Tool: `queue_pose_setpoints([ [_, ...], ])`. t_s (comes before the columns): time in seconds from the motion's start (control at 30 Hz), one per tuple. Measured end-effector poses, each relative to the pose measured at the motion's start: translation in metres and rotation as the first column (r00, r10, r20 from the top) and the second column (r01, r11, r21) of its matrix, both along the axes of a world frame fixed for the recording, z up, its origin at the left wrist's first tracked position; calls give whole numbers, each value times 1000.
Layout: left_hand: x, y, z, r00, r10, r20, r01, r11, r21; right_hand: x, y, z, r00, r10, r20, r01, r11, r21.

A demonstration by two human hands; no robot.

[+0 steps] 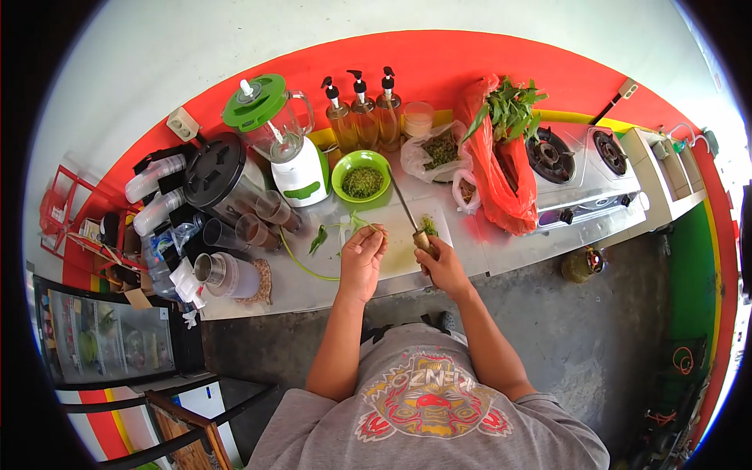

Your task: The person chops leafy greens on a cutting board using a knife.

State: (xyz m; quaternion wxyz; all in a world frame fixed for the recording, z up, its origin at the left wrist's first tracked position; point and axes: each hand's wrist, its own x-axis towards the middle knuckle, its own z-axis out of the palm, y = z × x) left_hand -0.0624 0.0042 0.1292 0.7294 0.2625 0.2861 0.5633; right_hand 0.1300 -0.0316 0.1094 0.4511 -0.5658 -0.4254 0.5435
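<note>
My left hand [364, 258] is closed in a pinch over the near edge of a pale cutting board [403, 254]. A pale green leafy stem [355, 222] meets its fingertips, though the grip itself is partly hidden. My right hand [443, 270] is wrapped round the wooden handle of a knife [406, 205], its long blade pointing away from me and slightly left. Beside the blade, a small heap of chopped greens [428, 225] lies on the board. Beyond it stands a green bowl [338, 177] holding finely chopped greens [363, 182]. A dark green leaf [318, 240] rests left of the board.
Left on the metal counter are a blender [296, 178], a black-lidded container [213, 168], plastic cups [254, 231] and a steel-topped jar [227, 274]. Pump bottles [364, 117] line the wall. Rightward sit a red bag [513, 200] with leafy stalks [513, 110] and a gas stove [583, 168].
</note>
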Motion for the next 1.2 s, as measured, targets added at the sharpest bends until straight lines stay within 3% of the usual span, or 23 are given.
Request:
queue_pose_setpoints([
  [0.17, -1, -3, 13, 993, 52, -104, -51, 999, 7, -12, -8, 36, 968, 171, -185, -167, 985, 37],
  [0.33, 5, -9, 30, 980, 100, -174, -87, 993, 83, -27, -15, 40, 958, 187, -217, -166, 980, 111],
  [0.7, 6, -15, 37, 955, 180, -236, -158, 981, 109, -33, -19, 46, 974, 211, -84, -204, 975, 84],
  [1.2, 15, -16, 32, 992, 105, -71, -97, 989, 111, -28, -21, 44, 990, 138, 28, -141, 979, 146],
])
